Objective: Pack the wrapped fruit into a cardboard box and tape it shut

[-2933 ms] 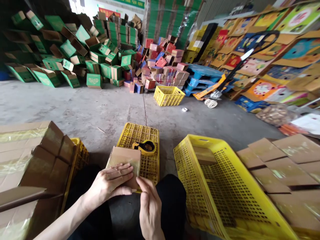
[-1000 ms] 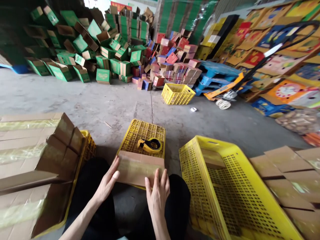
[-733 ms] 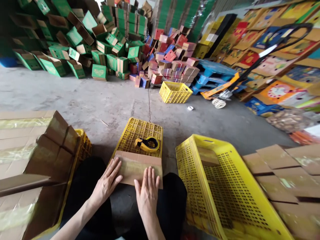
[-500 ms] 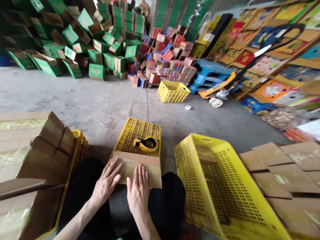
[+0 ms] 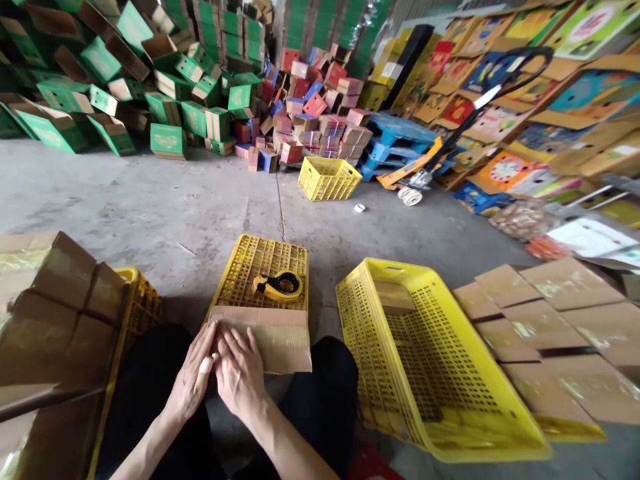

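Observation:
A brown cardboard box [image 5: 285, 337] with tape along it lies on an upturned yellow crate [image 5: 240, 257] between my knees. My left hand [image 5: 193, 370] rests at the box's left end, fingers stretched out along the edge. Right beside it, my right hand [image 5: 241, 370] lies flat on the left part of the box, fingers extended. The two hands touch or nearly touch; neither grips anything. Just beyond the box, a yellow and black tape dispenser [image 5: 280, 285] sits on the crate.
A yellow crate [image 5: 425, 420] at right holds one cardboard box [image 5: 395, 297]. Stacked cartons stand left [image 5: 65, 293] and right [image 5: 550, 300]. Farther off are a small yellow crate [image 5: 330, 180], a pallet jack [image 5: 425, 160], blue pallets [image 5: 395, 133] and heaped green boxes [image 5: 167, 140].
My right hand has slid left across the box to beside my left hand. My left hand has shifted to the box's left edge. The view has turned slightly right.

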Demonstrator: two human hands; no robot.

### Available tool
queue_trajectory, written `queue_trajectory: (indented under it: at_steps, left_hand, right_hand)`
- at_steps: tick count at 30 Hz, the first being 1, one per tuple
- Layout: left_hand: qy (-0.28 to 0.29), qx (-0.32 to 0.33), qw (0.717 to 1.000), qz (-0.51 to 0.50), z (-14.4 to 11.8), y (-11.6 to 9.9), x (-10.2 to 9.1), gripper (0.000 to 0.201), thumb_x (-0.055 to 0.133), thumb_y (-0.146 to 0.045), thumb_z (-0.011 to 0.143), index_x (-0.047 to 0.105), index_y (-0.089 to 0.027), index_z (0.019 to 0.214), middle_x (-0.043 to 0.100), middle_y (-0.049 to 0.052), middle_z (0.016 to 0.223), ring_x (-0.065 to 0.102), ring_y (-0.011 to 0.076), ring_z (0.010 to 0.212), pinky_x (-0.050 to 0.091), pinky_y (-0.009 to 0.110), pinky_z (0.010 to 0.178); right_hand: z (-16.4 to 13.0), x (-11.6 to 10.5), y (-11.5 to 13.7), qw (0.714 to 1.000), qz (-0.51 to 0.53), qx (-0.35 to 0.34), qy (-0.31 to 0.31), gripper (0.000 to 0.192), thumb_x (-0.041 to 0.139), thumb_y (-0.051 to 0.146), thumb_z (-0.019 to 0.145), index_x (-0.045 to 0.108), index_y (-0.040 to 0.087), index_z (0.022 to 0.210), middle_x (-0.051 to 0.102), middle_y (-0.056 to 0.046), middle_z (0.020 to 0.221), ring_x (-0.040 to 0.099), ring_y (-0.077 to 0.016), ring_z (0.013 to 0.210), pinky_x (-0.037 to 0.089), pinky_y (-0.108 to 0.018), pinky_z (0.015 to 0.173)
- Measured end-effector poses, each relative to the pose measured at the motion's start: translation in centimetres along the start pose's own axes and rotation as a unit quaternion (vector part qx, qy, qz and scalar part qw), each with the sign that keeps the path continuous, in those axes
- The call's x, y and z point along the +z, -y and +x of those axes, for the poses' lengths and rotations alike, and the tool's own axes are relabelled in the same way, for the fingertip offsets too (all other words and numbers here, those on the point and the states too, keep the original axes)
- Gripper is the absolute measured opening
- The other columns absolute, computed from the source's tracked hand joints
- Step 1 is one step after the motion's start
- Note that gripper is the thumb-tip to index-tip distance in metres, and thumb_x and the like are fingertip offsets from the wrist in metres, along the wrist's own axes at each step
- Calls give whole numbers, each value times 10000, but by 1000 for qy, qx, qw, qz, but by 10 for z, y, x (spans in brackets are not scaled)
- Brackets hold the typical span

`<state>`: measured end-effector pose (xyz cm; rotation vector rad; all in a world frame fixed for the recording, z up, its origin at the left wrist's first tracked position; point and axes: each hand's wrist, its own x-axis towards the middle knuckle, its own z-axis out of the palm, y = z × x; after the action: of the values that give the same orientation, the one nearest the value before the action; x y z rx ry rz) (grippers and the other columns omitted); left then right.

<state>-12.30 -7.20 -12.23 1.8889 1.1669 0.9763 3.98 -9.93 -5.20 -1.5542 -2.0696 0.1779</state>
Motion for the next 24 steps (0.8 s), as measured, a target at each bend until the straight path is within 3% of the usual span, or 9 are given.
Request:
queue_trajectory:
  at_steps: [4,12,17,21,24]
  left_hand:
    - [17,26,998,56,0,-4,-3,634,371,-532,1093,241,-353,1687,316,23,1735,232,300,1618,193,532,1324]
    - [10,52,990,132,6,-17,-7,657,405,-529,1091,202,-361,1693,380,31,1705,255,301,1610,275,509,1299]
    - [-6,70,977,203,11,-25,-9,642,463,-582,1058,381,-333,1644,503,43,1627,286,341,1592,268,541,1290]
    - [-12,87,964,251,24,-43,-8,572,551,-570,1025,568,-293,1525,583,99,1537,486,364,1442,353,538,1239]
    - [23,106,962,252,38,-60,5,515,561,-568,1023,635,-298,1455,672,104,1392,610,338,1255,473,482,1134]
  right_hand:
    - [-9,-7,-12,999,-16,42,-19,468,474,253,1079,528,217,1542,627,-78,1510,524,-236,1461,297,-529,1296]
    - [-36,-54,-57,992,-72,104,-17,451,429,231,1086,570,199,1513,621,-99,1511,566,-264,1425,307,-557,1274]
    - [-58,-68,-87,984,-117,121,-53,450,403,260,1106,569,195,1520,625,-119,1504,578,-290,1410,339,-584,1251]
    - [-59,-56,-84,981,-120,125,-87,450,436,287,1104,575,154,1510,618,-148,1505,565,-317,1408,445,-539,1194]
    - [-54,-47,-76,976,-112,151,-106,442,455,322,1098,610,157,1477,638,-170,1452,595,-339,1345,526,-504,1113]
